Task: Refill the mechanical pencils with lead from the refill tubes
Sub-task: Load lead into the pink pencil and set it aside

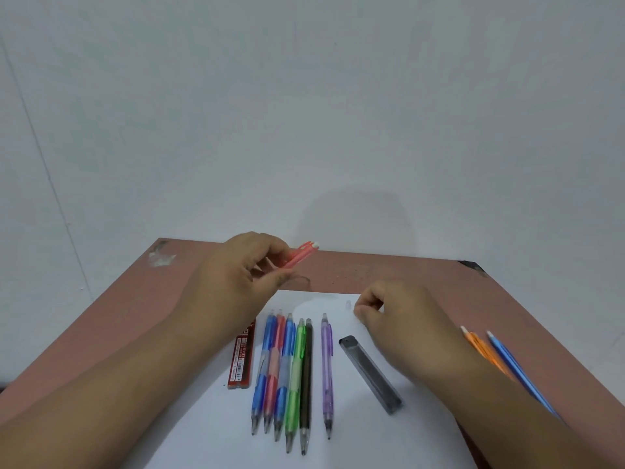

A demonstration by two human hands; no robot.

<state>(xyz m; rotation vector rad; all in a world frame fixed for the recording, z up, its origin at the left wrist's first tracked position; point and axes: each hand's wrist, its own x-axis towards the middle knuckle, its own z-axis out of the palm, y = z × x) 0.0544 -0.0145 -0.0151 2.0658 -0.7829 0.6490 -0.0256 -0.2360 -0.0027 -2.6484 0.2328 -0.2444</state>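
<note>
My left hand (pixel 241 272) grips a pink mechanical pencil (pixel 302 253) above the table's far edge, its white eraser end pointing up and right. My right hand (pixel 399 316) rests on the white paper (pixel 355 434) with fingertips curled near a small clear cap (pixel 348 303); whether it pinches anything I cannot tell. Several mechanical pencils (pixel 282 374) lie side by side on the paper, blue, pink, blue, green and black, with a purple pencil (pixel 326 370) apart to their right. A dark lead refill tube (pixel 370 374) lies right of it. A red lead refill pack (pixel 240 362) lies left of the row.
An orange pencil (pixel 487 353) and a blue pencil (pixel 521 370) lie on the reddish-brown table (pixel 142 319) at the right, partly behind my right forearm. A plain pale wall rises just beyond the table's far edge.
</note>
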